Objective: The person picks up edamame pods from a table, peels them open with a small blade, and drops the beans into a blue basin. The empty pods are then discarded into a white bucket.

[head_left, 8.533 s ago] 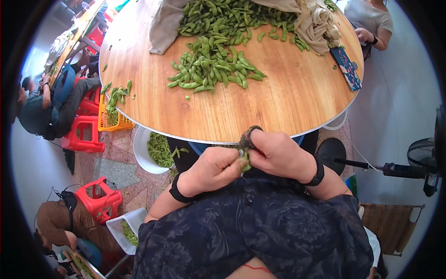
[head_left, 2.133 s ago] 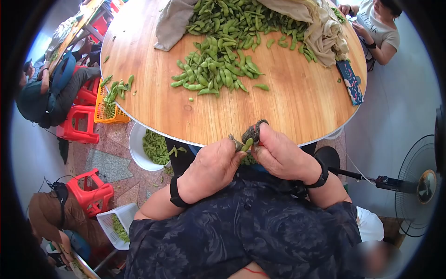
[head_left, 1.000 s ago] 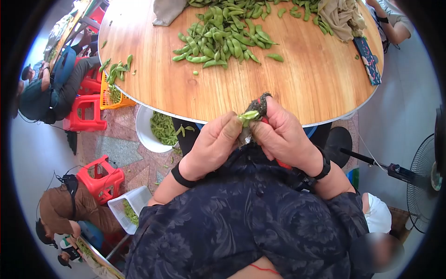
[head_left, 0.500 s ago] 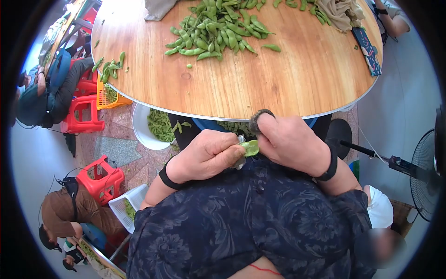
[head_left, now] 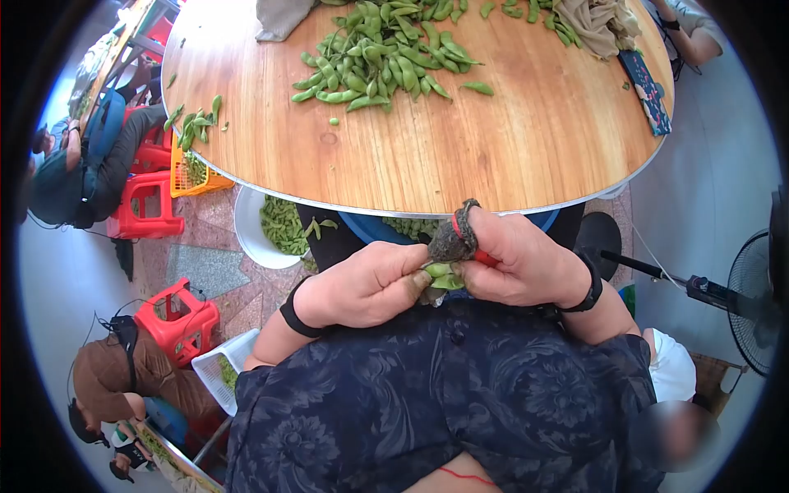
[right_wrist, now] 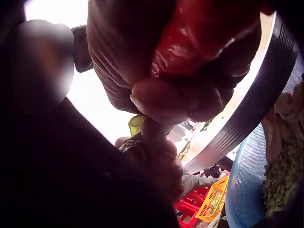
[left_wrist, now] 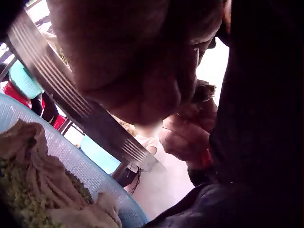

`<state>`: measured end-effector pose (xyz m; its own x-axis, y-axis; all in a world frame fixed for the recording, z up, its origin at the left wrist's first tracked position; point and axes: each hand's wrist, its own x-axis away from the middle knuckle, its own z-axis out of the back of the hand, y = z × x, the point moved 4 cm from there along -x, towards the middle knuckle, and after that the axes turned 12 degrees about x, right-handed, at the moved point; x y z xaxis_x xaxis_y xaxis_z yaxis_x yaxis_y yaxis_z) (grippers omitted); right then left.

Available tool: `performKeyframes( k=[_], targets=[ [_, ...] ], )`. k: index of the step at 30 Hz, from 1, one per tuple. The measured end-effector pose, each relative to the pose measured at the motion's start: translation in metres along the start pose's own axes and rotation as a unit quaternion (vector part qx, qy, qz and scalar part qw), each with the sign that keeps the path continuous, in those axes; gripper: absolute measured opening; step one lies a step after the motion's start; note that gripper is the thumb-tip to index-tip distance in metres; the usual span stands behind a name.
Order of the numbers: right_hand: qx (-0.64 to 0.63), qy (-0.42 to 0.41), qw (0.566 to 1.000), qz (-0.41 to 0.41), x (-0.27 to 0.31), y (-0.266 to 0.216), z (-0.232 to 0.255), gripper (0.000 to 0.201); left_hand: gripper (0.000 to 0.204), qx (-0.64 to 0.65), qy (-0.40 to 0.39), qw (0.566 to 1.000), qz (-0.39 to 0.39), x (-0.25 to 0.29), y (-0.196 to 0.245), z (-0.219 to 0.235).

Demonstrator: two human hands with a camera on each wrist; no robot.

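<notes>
In the head view, my left hand [head_left: 366, 283] pinches a green edamame pod [head_left: 448, 281] between thumb and fingers, just in front of the table edge. The pod looks split, with green showing inside. My right hand [head_left: 530, 259] is curled at the pod's other side, its thumb and fingertips pinching at it. A dark, crusted wrap [head_left: 450, 242] with a red band sits at the right index finger. From the right wrist view, a glossy red piece [right_wrist: 185, 45] shows among the curled fingers. The fingers' far sides are hidden in the left wrist view.
A heap of edamame pods [head_left: 374, 62] lies on the round wooden table [head_left: 526, 148], with a cloth beyond. Below its edge is a blue basin [head_left: 357, 226] of shelled beans. A white bucket [head_left: 246, 234] of pods stands left, near an orange basket [head_left: 185, 177]. A fan [head_left: 752, 296] stands right.
Earlier the hands worked a pod with the right hand opening and closing on it. Since half a second ago, the right hand has come in to the pod, which now shows more opened.
</notes>
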<state>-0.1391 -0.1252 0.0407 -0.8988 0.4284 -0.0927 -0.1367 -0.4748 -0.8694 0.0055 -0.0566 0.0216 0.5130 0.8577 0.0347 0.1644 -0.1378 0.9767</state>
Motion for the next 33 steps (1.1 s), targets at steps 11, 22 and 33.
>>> performKeyframes(
  k=[11, 22, 33],
  targets=[
    [-0.096, 0.030, 0.995, -0.015, 0.001, 0.014, -0.014, 0.019, 0.007, -0.289, 0.093, 0.939, -0.162, -0.001, 0.000, 0.002],
    [0.231, 0.021, 0.973, -0.005, 0.015, 0.003, -0.001, 0.019, 0.025, 0.044, 0.066, 0.982, 0.169, 0.015, -0.016, 0.007],
    [0.459, 0.159, 0.870, -0.076, -0.046, 0.042, 0.091, 0.022, 0.010, -0.167, 0.469, 0.864, 0.068, 0.139, -0.029, 0.094]
  ],
)
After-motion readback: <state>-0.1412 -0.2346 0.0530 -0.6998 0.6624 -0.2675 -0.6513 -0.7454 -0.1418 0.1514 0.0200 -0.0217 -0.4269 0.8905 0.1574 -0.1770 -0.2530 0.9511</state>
